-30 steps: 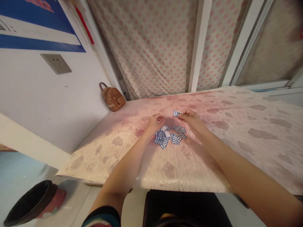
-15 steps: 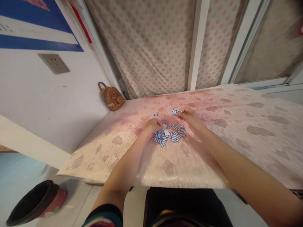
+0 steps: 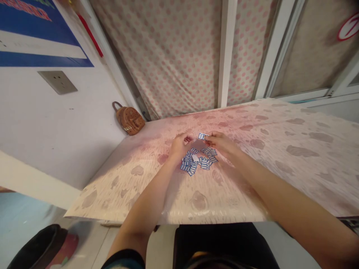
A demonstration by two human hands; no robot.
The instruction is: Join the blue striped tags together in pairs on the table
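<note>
My right hand pinches a small card with blue-and-white bars, raised a little above the table at the far side of the pile. Just left of it, my left hand has its fingers curled inward; what they hold, if anything, is hidden. Below both hands lies a loose pile of similar blue-and-white cards, overlapping at many angles. One plain white piece rests on top of them. A smaller cluster of cards sits on the right side.
The table wears a pale pink patterned plastic cover. A small brown backpack-shaped bag stands at the back left against the wall. Polka-dot curtains hang behind the table. A dark-rimmed bin stands on the floor at lower left.
My left hand has moved away from the pile to where a separate card lay; that card is now out of sight. My right hand, still holding its card, has come slightly closer to my left.
</note>
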